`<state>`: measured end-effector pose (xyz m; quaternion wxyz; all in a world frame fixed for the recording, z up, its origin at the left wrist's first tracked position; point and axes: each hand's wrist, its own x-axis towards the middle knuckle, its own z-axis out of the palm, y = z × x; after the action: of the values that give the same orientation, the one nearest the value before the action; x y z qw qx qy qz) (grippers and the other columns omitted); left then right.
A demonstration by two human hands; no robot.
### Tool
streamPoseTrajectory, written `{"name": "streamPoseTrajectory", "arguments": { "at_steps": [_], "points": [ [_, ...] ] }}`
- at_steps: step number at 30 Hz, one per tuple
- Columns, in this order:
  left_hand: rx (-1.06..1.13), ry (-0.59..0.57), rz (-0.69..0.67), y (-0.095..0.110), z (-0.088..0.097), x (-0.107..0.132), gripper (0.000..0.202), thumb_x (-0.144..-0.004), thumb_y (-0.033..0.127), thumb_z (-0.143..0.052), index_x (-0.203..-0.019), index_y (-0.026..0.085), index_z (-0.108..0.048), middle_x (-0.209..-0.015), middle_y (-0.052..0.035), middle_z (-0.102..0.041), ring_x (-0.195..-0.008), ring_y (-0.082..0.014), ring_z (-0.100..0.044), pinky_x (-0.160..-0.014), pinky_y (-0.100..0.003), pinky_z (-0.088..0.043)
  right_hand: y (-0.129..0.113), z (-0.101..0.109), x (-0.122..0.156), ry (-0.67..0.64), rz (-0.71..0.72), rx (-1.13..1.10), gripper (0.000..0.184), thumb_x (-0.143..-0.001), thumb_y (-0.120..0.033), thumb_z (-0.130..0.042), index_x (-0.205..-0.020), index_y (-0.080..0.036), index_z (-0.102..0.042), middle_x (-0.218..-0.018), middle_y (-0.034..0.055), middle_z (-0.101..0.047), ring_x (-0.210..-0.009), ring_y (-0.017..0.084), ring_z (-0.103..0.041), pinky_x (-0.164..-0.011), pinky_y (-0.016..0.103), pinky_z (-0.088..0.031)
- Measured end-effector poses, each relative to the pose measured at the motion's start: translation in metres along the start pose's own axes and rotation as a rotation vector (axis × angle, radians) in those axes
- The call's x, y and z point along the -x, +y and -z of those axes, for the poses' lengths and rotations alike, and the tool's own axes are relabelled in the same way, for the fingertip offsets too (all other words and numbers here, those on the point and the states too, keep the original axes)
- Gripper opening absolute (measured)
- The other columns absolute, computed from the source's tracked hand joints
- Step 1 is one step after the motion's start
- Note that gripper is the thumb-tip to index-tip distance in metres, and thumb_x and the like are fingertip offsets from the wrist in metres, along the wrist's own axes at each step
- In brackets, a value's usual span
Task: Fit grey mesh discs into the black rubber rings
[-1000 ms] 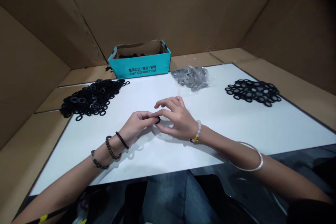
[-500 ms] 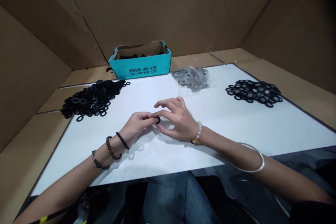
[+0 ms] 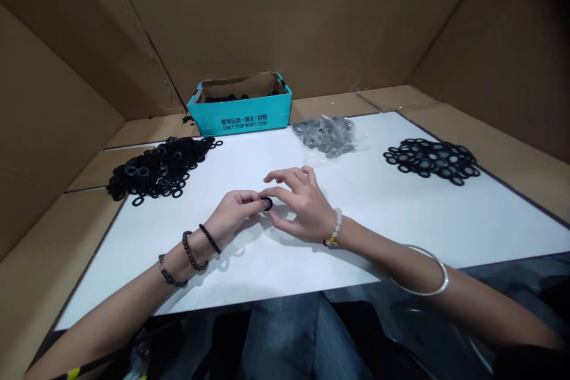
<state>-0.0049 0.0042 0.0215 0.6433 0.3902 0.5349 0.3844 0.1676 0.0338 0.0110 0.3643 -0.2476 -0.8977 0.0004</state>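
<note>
Over the middle of the white board, my left hand (image 3: 234,211) pinches a small black ring (image 3: 269,204) between thumb and fingers. A bit of grey shows inside the ring, partly covered by the thumb. From the other side, my right hand (image 3: 300,202) has its index fingertip at the ring's upper edge and its thumb at the lower edge, so both hands meet on it. The other right fingers are raised and bent. Beyond the hands lies a clear plastic bag (image 3: 327,135) of grey discs.
Loose black rings (image 3: 155,169) form a heap at the left. Black rings with grey centres (image 3: 431,158) lie spread at the right. A turquoise box (image 3: 240,116) holding black pieces stands at the back. Cardboard walls (image 3: 285,18) enclose the white board (image 3: 356,190).
The whole view has shifted very slightly. Both hands keep the same pose around the black ring.
</note>
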Motion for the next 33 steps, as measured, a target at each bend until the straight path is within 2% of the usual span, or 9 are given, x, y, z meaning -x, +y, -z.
{"name": "streamPoseTrajectory", "arguments": {
  "at_steps": [4,8,11,14,19,24,27,30,33],
  "points": [
    [-0.001,0.003,-0.015,-0.0005,-0.001,0.0,0.018,-0.059,0.025,-0.074,-0.064,0.011,-0.064,-0.063,0.0008,-0.062,-0.058,-0.0076,-0.052,-0.058,-0.02,-0.039,-0.0002,-0.0041,-0.0005,0.019,-0.013,0.026,0.016,-0.078,-0.029,-0.054,-0.084,-0.015,-0.057,-0.102,0.0085,-0.059,-0.092,0.02,-0.05,-0.078,0.036,-0.026],
    [-0.003,0.001,-0.019,-0.0013,-0.0014,-0.0005,0.019,-0.058,0.025,-0.075,-0.061,0.012,-0.062,-0.057,0.0023,-0.058,-0.053,-0.0066,-0.049,-0.053,-0.019,-0.037,-0.0008,-0.0066,-0.0019,0.01,-0.09,0.089,0.024,-0.08,-0.039,-0.053,-0.074,-0.016,-0.054,-0.096,0.0092,-0.059,-0.087,0.02,-0.048,-0.077,0.035,-0.026],
    [0.005,0.009,-0.02,-0.0017,0.0002,-0.0017,0.02,-0.058,0.026,-0.075,-0.06,0.012,-0.061,-0.056,0.0029,-0.057,-0.054,-0.0065,-0.05,-0.055,-0.019,-0.038,-0.0011,-0.0038,-0.0018,-0.016,-0.081,0.071,0.027,-0.08,-0.041,-0.054,-0.09,-0.016,-0.057,-0.106,0.0103,-0.058,-0.094,0.022,-0.048,-0.081,0.037,-0.025],
    [0.003,0.015,-0.026,-0.0021,0.0019,-0.0025,0.021,-0.059,0.027,-0.075,-0.058,0.012,-0.06,-0.057,0.0024,-0.058,-0.055,-0.0067,-0.05,-0.057,-0.02,-0.039,-0.0011,-0.0013,-0.0007,-0.037,-0.026,0.037,0.03,-0.079,-0.03,-0.054,-0.107,-0.018,-0.055,-0.118,0.0092,-0.054,-0.101,0.022,-0.047,-0.084,0.038,-0.023],
    [0.001,0.024,-0.021,-0.0012,0.0003,-0.0014,0.02,-0.057,0.028,-0.075,-0.064,0.012,-0.064,-0.064,0.0002,-0.062,-0.059,-0.0087,-0.052,-0.059,-0.022,-0.04,-0.0003,-0.006,-0.0007,0.019,-0.006,0.038,0.014,-0.078,-0.026,-0.055,-0.088,-0.016,-0.057,-0.107,0.0082,-0.06,-0.094,0.02,-0.051,-0.081,0.037,-0.025],
    [0.009,0.037,-0.011,-0.0022,-0.0014,-0.002,0.02,-0.055,0.026,-0.076,-0.061,0.012,-0.063,-0.06,0.0019,-0.059,-0.058,-0.0077,-0.05,-0.059,-0.021,-0.039,0.0002,-0.0083,-0.0016,0.03,-0.074,0.078,0.021,-0.077,-0.036,-0.059,-0.073,-0.016,-0.053,-0.097,0.0082,-0.061,-0.086,0.02,-0.051,-0.079,0.036,-0.025],
    [0.007,0.03,-0.001,-0.0044,0.0003,-0.0038,0.02,-0.056,0.028,-0.076,-0.061,0.012,-0.063,-0.059,0.0025,-0.057,-0.058,-0.0075,-0.049,-0.06,-0.021,-0.039,-0.0001,-0.0051,-0.001,0.004,-0.077,0.062,0.024,-0.078,-0.038,-0.058,-0.086,-0.017,-0.057,-0.104,0.0099,-0.059,-0.092,0.021,-0.05,-0.081,0.037,-0.025],
    [0.007,0.017,-0.01,-0.0049,0.0014,-0.0045,0.021,-0.057,0.029,-0.074,-0.066,0.012,-0.065,-0.062,0.0013,-0.059,-0.058,-0.0079,-0.05,-0.059,-0.021,-0.038,-0.0004,-0.0027,-0.0002,-0.039,-0.015,0.036,0.026,-0.082,-0.031,-0.053,-0.105,-0.019,-0.055,-0.113,0.0097,-0.057,-0.1,0.021,-0.048,-0.083,0.038,-0.024],
    [0.0,0.011,-0.032,-0.0041,0.0016,-0.0044,0.023,-0.055,0.03,-0.074,-0.066,0.011,-0.065,-0.063,0.0001,-0.059,-0.059,-0.0084,-0.05,-0.059,-0.021,-0.038,0.0001,-0.0039,0.0,-0.044,0.003,0.044,0.016,-0.082,-0.026,-0.052,-0.096,-0.018,-0.057,-0.109,0.0081,-0.058,-0.098,0.02,-0.048,-0.083,0.037,-0.024]
  ]
}}
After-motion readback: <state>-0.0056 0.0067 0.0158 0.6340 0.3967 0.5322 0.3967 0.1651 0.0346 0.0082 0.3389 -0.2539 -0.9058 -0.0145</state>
